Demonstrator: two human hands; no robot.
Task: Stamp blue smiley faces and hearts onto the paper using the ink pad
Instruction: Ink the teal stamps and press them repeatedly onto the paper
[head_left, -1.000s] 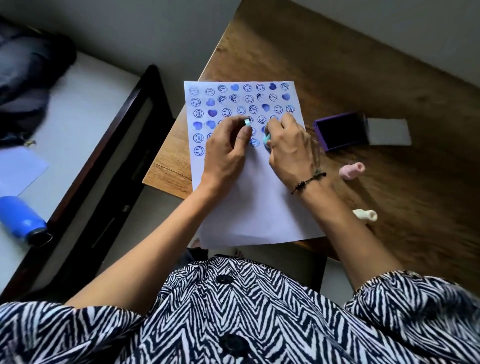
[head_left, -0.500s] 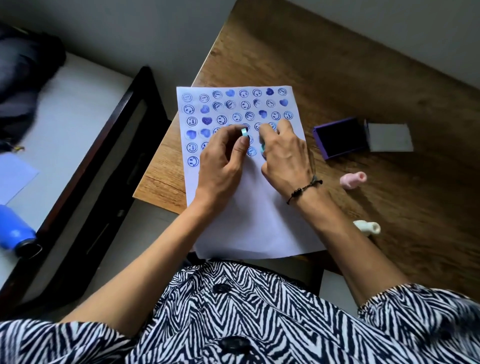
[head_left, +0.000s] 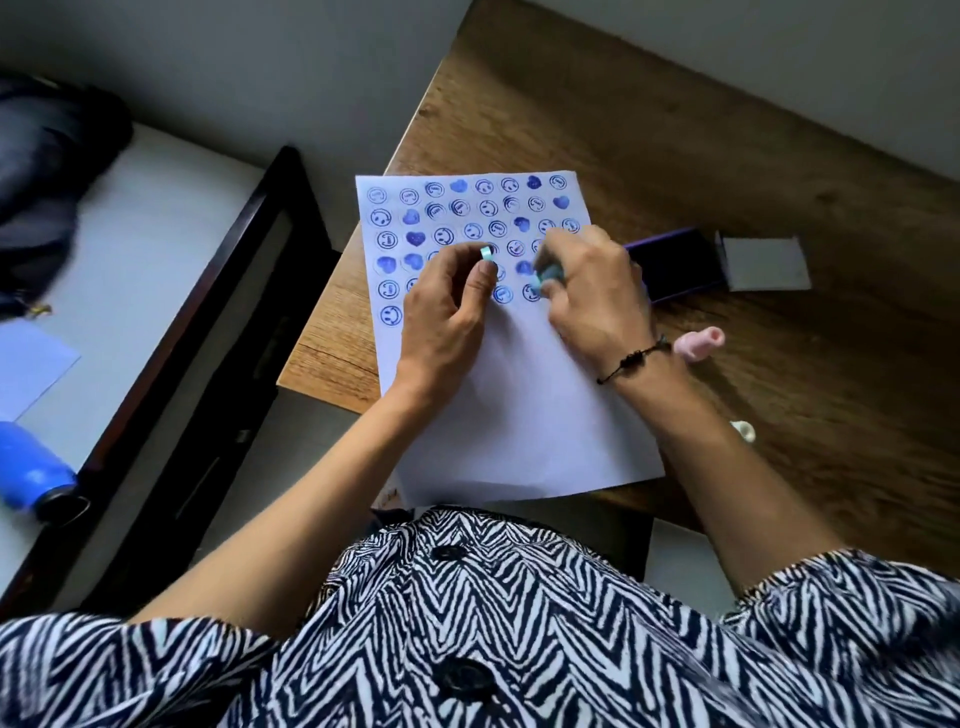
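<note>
A white sheet of paper lies on the wooden table, its upper half covered with rows of blue smiley faces and hearts. My left hand pinches a small light-blue stamp over the paper's middle. Just to its right, my right hand grips a teal stamp, tilted, low over the lowest stamped rows. The open purple ink pad sits right of the paper, partly behind my right hand, with its grey lid beside it.
A pink stamp and a white stamp lie on the table right of the paper. To the left is a dark-framed bed with a blue bottle, a sheet of blue paper and dark cloth.
My right hand has shifted slightly right, baring a stamped heart and smiley between the hands. The left hand stays put with its stamp. The view has shifted a little.
</note>
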